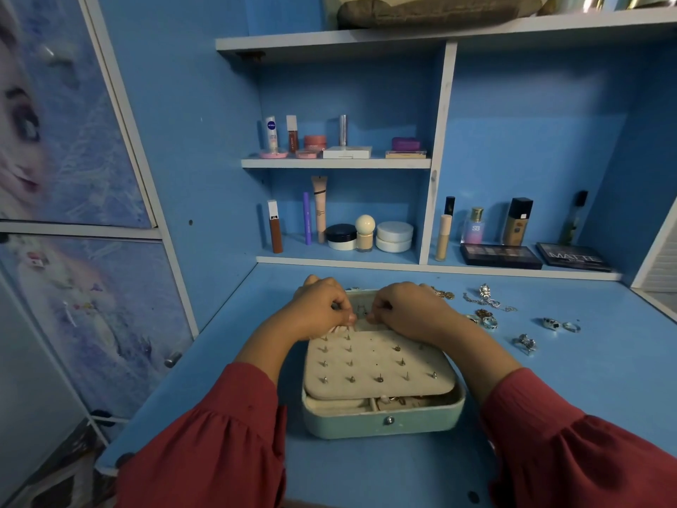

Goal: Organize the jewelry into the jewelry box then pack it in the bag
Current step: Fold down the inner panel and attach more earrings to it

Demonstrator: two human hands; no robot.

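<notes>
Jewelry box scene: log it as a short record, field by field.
surface: blue desk
jewelry box: mint green, open, in front of the person
earring panel: cream, studded with earring posts, lying over the box's compartments
left hand: fingers curled at the panel's far edge, pinching something too small to identify
right hand: the same, close beside the left
loose jewelry: rings, silver chain, right of the box
bag: not visible
shelves: cosmetics
</notes>
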